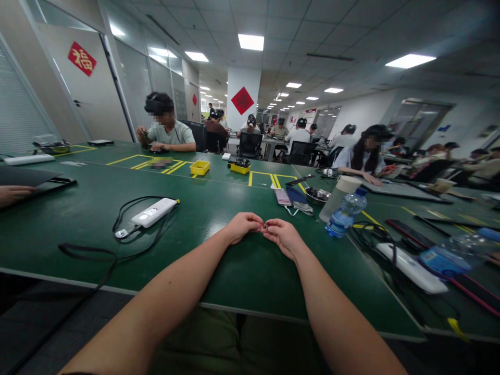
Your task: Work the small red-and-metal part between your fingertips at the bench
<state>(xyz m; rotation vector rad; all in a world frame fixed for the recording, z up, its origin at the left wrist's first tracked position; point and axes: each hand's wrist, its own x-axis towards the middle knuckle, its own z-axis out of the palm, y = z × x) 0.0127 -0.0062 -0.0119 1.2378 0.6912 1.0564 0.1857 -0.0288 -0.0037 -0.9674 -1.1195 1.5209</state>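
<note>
Both hands meet over the middle of the green table [203, 260], fingertips nearly touching. My left hand [242, 227] is closed in a pinch on a small reddish piece [261, 225], too tiny to name. From the other side, my right hand [284, 235] pinches at the same spot, where a small dark bit shows between thumb and forefinger. Most of what the fingers hold is hidden. Beyond my right hand lie a dark blue pouch-like item [297, 195] and a grey cloth piece with white loops [302, 209].
To the left lies a white power bank [154, 212] with a black cable. A water bottle [347, 212] and a pale tumbler [339, 198] stand at right, near a metal bowl [318, 195]. Yellow trays [200, 167] sit farther back. Other people sit around the tables.
</note>
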